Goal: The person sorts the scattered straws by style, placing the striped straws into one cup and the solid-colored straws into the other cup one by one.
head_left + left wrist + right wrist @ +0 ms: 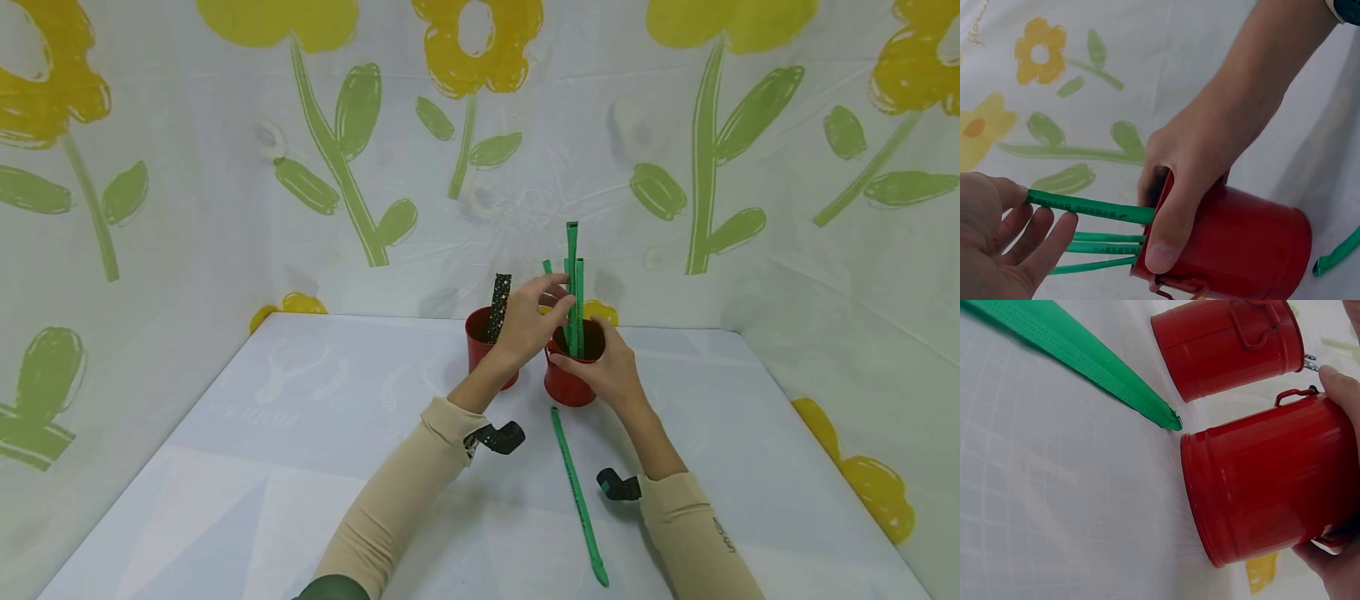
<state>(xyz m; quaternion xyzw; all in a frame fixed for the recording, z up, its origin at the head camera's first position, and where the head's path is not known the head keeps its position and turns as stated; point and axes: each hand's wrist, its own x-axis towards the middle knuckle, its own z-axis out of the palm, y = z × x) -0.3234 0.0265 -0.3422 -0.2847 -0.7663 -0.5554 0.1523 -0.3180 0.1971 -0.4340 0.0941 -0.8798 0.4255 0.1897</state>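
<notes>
A small red metal bucket [570, 385] with side handles stands near the table's far edge, several long narrow green strips with dark print upright in it. My right hand [611, 367] grips this bucket at its rim, thumb on the near side. The left hand [531, 317] is above the bucket, pinching the tallest green strip [1094, 206] between thumb and fingers. Its upper part is hidden behind that hand in the left wrist view. Another green strip [576, 492] lies on the table in front of the bucket.
A second red bucket [1229, 347] stands to the left of the first, holding black strips with small light dots [498, 307]. The white table [315, 483] meets a flower-printed cloth wall [525, 192] behind and at the sides.
</notes>
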